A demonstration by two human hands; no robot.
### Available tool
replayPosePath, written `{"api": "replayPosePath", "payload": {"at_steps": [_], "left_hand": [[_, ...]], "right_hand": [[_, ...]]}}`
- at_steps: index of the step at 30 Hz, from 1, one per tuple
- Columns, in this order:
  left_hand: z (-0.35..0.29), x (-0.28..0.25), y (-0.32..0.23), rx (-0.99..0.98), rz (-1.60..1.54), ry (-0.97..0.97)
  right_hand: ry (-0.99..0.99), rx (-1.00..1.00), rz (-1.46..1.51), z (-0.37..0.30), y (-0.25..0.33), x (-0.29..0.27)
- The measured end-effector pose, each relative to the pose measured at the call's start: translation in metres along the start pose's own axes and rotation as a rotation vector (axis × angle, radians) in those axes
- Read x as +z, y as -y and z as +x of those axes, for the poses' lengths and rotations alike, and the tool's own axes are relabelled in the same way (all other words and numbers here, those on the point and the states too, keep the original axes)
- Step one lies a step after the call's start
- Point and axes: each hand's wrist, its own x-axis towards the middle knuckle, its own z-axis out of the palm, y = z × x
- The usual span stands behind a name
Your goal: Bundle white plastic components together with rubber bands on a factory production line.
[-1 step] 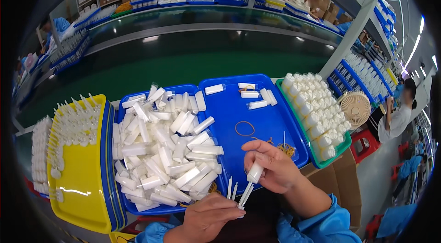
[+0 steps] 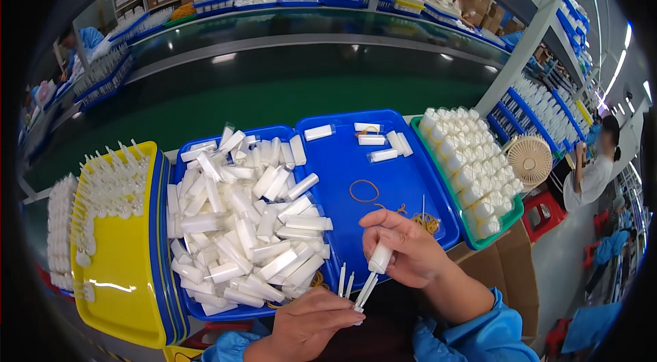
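Note:
Near the front edge, my left hand [image 2: 308, 321] is closed on a few thin white-stemmed plastic pieces [image 2: 343, 281], their stems pointing up. Just right of it and higher, my right hand [image 2: 414, 252] pinches a white cap-like sleeve [image 2: 380, 258] between thumb and fingers. Narrow pale prongs [image 2: 366, 291] run from the sleeve's lower end down to my left fingertips; whether they are joined to it cannot be told. Left of my hands, a blue tray [image 2: 176, 177] is heaped with white sleeves in clear wrap [image 2: 246, 225].
A flatter blue tray [image 2: 335, 177] holds a few wrapped sleeves and rubber bands [image 2: 364, 191]. To its right, a green tray [image 2: 513, 220] carries bundled white pieces. Stemmed parts stand on a yellow tray [image 2: 123, 259] at left. Beyond runs a green conveyor belt [image 2: 294, 85]; people work across it.

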Motion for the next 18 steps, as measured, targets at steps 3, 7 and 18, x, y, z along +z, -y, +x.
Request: {"api": "replayPosePath", "payload": {"at_steps": [3,7,18], "left_hand": [[0.002,-0.002,-0.001,0.004,-0.026,0.001],[-0.001,-0.005,0.0,-0.071,-0.085,-0.009],[-0.017,-0.013,-0.005,0.019,-0.028,-0.038]], "right_hand": [[0.056,0.031,0.009,0.0,0.001,-0.005],[0.046,-0.115,-0.606,-0.002,0.01,0.001],[0.431,-0.185,-1.114,-0.011,0.009,0.031]]}}
